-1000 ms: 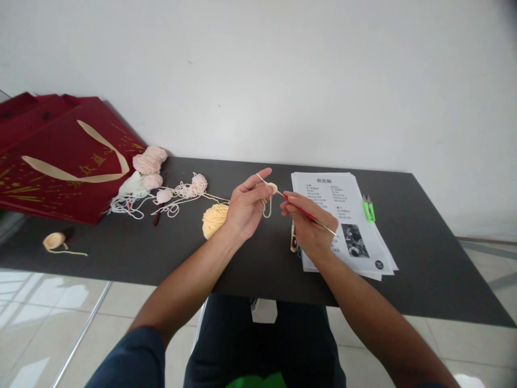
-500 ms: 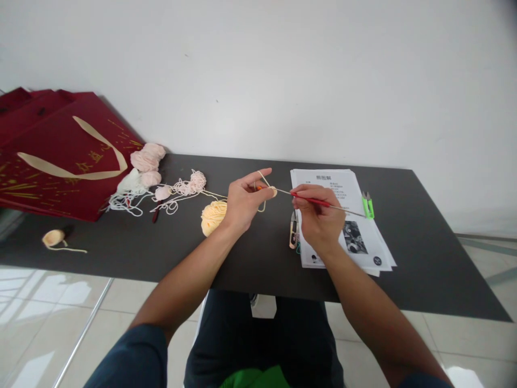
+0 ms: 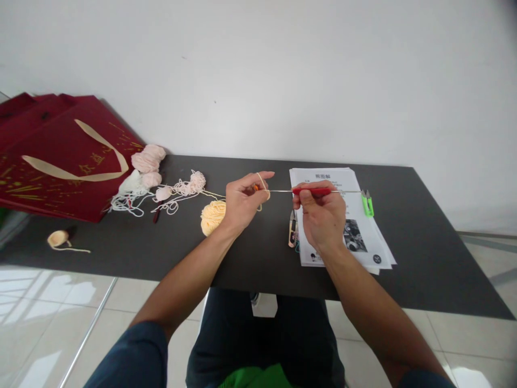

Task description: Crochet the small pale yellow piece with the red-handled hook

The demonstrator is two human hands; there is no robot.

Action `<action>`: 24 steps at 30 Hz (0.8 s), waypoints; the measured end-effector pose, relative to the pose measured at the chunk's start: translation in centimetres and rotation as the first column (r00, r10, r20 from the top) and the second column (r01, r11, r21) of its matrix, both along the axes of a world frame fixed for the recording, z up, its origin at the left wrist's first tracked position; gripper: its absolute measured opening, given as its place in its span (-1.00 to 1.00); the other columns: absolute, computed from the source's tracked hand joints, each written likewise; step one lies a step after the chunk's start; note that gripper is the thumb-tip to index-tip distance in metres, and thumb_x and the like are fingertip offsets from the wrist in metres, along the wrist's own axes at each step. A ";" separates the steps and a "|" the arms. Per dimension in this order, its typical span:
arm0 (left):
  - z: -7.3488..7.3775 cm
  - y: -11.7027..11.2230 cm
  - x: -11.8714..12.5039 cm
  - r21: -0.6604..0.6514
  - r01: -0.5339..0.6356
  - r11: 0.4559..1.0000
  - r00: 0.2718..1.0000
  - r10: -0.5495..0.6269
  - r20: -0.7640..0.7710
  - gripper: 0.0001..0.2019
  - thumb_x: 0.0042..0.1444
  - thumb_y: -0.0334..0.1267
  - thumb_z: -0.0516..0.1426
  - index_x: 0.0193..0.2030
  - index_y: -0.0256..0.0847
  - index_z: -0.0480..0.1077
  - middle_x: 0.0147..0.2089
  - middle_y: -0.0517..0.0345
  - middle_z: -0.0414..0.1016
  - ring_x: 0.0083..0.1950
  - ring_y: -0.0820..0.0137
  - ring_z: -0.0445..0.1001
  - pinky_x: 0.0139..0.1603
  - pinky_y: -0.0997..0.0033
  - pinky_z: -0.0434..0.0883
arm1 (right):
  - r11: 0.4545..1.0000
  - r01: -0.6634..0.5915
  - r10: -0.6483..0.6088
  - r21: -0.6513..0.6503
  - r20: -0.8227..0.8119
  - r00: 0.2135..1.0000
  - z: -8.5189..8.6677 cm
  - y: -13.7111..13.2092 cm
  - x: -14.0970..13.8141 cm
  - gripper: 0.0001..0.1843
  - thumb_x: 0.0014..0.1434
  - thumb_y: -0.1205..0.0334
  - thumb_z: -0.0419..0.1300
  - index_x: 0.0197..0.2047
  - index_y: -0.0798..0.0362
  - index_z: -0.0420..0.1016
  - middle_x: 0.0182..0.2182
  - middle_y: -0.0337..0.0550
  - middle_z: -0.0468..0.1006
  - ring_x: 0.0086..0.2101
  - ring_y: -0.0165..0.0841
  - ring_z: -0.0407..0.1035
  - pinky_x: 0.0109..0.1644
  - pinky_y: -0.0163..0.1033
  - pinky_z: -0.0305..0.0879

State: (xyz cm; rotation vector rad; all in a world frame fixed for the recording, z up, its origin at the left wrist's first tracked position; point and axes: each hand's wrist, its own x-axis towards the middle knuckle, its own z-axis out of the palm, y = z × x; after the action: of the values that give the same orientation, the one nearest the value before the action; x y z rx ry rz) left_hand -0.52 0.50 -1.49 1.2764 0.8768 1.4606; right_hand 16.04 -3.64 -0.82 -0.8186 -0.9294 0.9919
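My right hand (image 3: 323,213) is closed on the red handle of a crochet hook (image 3: 317,191), held level with its thin metal shaft pointing left. The hook's tip reaches the fingers of my left hand (image 3: 244,202). That hand pinches a small piece of pale yellow yarn work (image 3: 265,195), mostly hidden by the thumb. A strand of the yarn loops over its raised index finger, and something orange shows between the fingers. Just left of the wrist lies a yellow yarn ball (image 3: 212,217) on the dark table (image 3: 258,258).
Printed sheets (image 3: 323,253) lie under my right hand, with green thread snips (image 3: 367,203) at their right edge and peach snips (image 3: 292,229) at their left. Pink and white yarn (image 3: 149,159) sits by a red gift bag (image 3: 68,156). A small cream crocheted cup (image 3: 58,238) lies far left.
The hook has turned from slanting to nearly level, and its handle has rolled in my right fingers. My left hand has tilted slightly, its index finger shifting right.
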 end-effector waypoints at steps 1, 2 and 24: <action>-0.1 0.1 0.0 -0.028 0.035 0.999 0.998 -0.034 0.049 -0.61 -0.09 -0.43 0.31 -0.07 -0.07 0.70 -0.44 0.26 0.46 -0.40 0.49 0.35 -0.37 0.45 0.27 | 1.000 -0.008 0.008 0.002 -0.014 1.000 0.1 0.0 0.0 -0.88 0.17 0.27 0.44 -0.25 -0.05 0.58 -0.30 -0.27 0.69 -0.43 -0.46 0.48 -0.36 -0.28 0.39; -0.1 0.2 0.0 -0.050 0.070 0.996 0.994 -0.066 0.088 -0.60 -0.10 -0.44 0.31 -0.08 -0.07 0.70 -0.44 0.26 0.46 -0.40 0.49 0.35 -0.38 0.46 0.26 | 1.000 -0.015 0.015 0.002 -0.025 1.000 0.2 0.0 0.0 -0.87 0.16 0.27 0.45 -0.26 -0.05 0.58 -0.30 -0.27 0.69 -0.43 -0.45 0.48 -0.36 -0.28 0.38; 0.6 -0.1 -0.2 -0.073 0.133 0.988 0.988 -0.126 0.094 -0.64 -0.09 -0.33 0.41 -0.08 -0.08 0.69 -0.40 0.22 0.51 -0.41 0.51 0.37 -0.42 0.48 0.25 | 0.998 -0.062 0.061 -0.012 -0.084 0.995 0.6 0.2 0.1 -0.77 0.13 0.20 0.49 -0.28 -0.03 0.51 -0.33 -0.28 0.67 -0.44 -0.47 0.46 -0.38 -0.32 0.38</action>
State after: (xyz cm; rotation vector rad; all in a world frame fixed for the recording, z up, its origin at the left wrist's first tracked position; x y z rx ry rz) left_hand -0.76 0.43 -0.90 1.1782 0.7702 1.3566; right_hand 16.13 -3.44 -0.26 -0.7587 -0.8810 1.0797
